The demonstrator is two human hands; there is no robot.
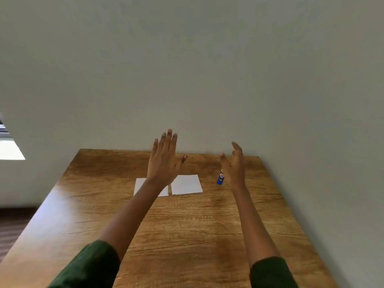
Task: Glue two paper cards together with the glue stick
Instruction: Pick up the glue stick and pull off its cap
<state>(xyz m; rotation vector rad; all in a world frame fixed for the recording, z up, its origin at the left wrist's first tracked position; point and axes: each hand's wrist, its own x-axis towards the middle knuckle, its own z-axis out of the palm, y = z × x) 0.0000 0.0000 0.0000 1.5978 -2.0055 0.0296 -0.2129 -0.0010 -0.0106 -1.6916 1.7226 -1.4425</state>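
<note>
Far left there's a bright window (11, 149) low on the wall (197, 69), and a strip of dark floor (12, 227) beside the table (187, 235). The table is wood grain and runs back to the wall.

Next over, the left card (141, 185) lies flat on the table, white, and a good chunk of it is hidden behind the person's left forearm. The left hand (164, 163) is held up above the table, back of the hand to the camera, fingers stretched out and a little spread, thumb out to the side. It's holding nothing and doesn't look to be touching either card; it sits over the inner edges of the two in this view.

The right card (187, 184) is just beside the left one, a thin strip of table showing between them, so side by side and not stacked.

Right of that, well apart from the cards, the glue stick (220, 178) stands upright, blue body with a yellow bit up top. The right hand (234, 165) is raised right next to it, edge-on to the camera, fingers loosely curled but apart, nothing in it. The hand overlaps the stick's right side in the view, but it isn't wrapped around it; can't tell for sure if it brushes it.

Both arms come in from the bottom with dark green sleeves (89, 267) pushed up past the forearm.
</note>
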